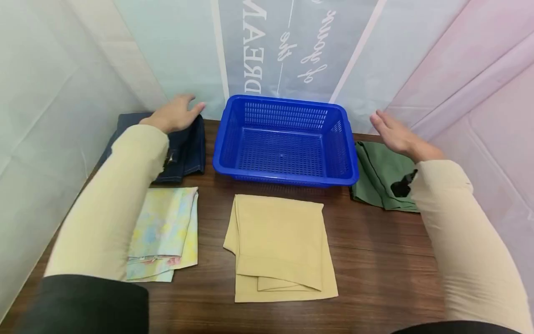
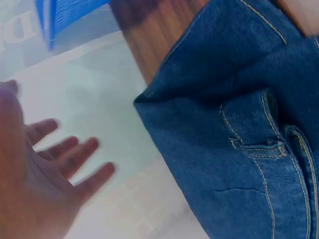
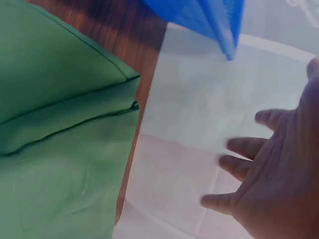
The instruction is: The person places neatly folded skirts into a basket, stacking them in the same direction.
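My left hand (image 1: 177, 113) is over the folded dark blue jeans (image 1: 189, 150) at the back left, fingers spread and holding nothing. In the left wrist view the denim (image 2: 199, 144) shows a belt loop and tan stitching beside the hand (image 2: 50, 184). On the other side my right hand (image 1: 398, 134) hovers above a folded green cloth (image 1: 381, 174), its fingers extended and empty. The right wrist view shows this green fabric (image 3: 65, 139) left of the open palm (image 3: 279, 169). Between the hands stands a blue plastic basket (image 1: 281, 155) with perforated walls and nothing inside.
A folded beige garment (image 1: 279, 241) lies on the brown wooden table (image 1: 375, 250) in front of the basket. To its left is a folded pastel tie-dye cloth (image 1: 162, 227), partly behind the left sleeve. A printed curtain (image 1: 292, 46) hangs along the back edge.
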